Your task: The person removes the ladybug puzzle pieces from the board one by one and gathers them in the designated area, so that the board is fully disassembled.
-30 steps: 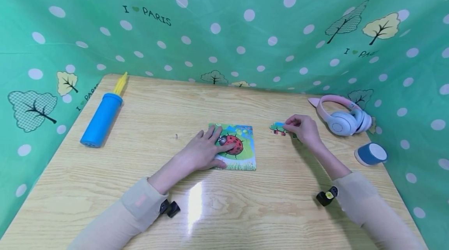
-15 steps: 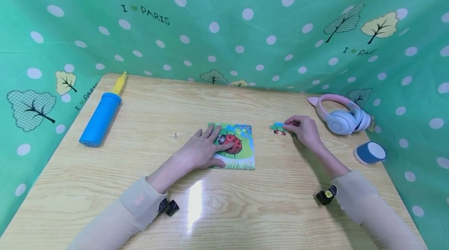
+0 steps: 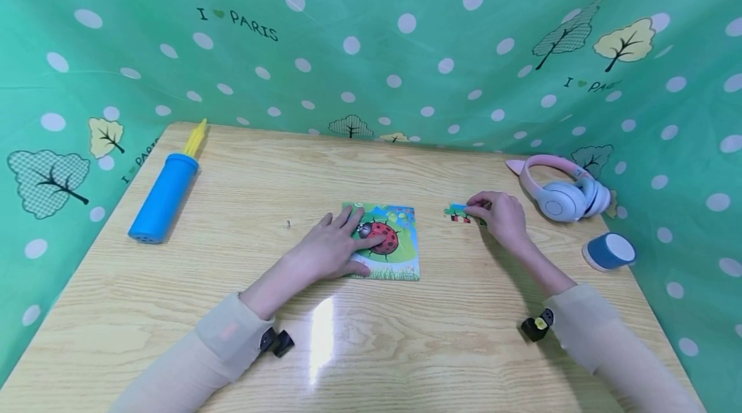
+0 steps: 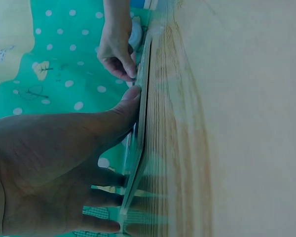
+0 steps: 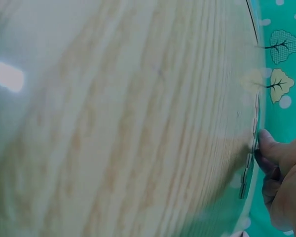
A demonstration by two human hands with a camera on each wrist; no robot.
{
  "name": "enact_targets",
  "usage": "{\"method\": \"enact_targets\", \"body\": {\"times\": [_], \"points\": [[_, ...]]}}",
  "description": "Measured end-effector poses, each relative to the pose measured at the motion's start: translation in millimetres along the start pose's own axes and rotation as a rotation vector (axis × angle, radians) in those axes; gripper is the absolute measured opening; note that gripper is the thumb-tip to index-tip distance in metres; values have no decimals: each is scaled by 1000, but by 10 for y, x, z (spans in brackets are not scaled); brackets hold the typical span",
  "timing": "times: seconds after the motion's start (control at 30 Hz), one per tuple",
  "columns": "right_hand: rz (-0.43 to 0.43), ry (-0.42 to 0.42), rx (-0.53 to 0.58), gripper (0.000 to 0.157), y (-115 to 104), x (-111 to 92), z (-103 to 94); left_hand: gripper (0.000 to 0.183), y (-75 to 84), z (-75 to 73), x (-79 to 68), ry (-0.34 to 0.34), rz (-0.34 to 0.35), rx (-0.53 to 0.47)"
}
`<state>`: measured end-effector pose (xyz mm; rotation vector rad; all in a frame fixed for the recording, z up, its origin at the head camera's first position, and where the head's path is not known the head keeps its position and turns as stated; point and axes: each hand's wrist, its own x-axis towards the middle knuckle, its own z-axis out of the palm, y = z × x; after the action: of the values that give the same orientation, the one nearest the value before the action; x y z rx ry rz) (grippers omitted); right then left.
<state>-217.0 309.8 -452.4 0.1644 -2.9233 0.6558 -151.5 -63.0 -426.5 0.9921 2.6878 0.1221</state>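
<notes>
A square ladybug puzzle board [image 3: 400, 265] lies on the table in the head view. My left hand [image 3: 333, 249] rests on its left part with spread fingers, covering some of the picture. In the left wrist view, that hand's thumb and fingertips [image 4: 131, 94] press along the thin board [image 4: 144, 98]. To the board's right, my right hand [image 3: 501, 216] pinches a small blue and green puzzle piece [image 3: 456, 209] between thumb and forefinger. More puzzle pieces [image 3: 460, 219] with dark red parts lie right below those fingers, partly hidden by the hand. From the side they look like thin slabs [image 5: 245, 175].
A blue hand pump [image 3: 165, 197] with a yellow nozzle lies at the left. Pink and white headphones [image 3: 562, 200] and a blue, white-topped cylinder [image 3: 610, 252] stand at the right. A tiny dark bit [image 3: 288, 224] lies left of the board. A green dotted cloth [image 3: 371, 46] hangs behind the table.
The head view has shifted very slightly. The left hand stays on the board, and the right hand stays at the pieces with its fingertips barely moved.
</notes>
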Motion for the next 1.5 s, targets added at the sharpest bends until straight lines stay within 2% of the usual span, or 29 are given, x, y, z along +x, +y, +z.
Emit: {"method": "enact_targets", "body": {"times": [0.23,0.33,0.43,0.63,0.9,1.2,1.5], "points": [[17,64,41,15,-64,17,-22,72,-9,22,-12,-8,-11,-36],[33,60,98,18,-173,40,-44,71,-12,39,-29,-12,-21,-62],[7,42,169,19,-340,51,-50,70,-15,48,-42,-5,-21,-91],[-102,-45,246,18,-764,47,8,70,-23,44,-51,18,-11,-79],[-120,-192,286,23,-1118,16,203,71,-5,55,-23,35,-17,-45],[-145,-260,278,23,-1393,-24,409,76,36,53,-40,57,-88,8],[-140,-289,249,29,-1633,-7,538,77,41,85,-40,76,-96,65]]}}
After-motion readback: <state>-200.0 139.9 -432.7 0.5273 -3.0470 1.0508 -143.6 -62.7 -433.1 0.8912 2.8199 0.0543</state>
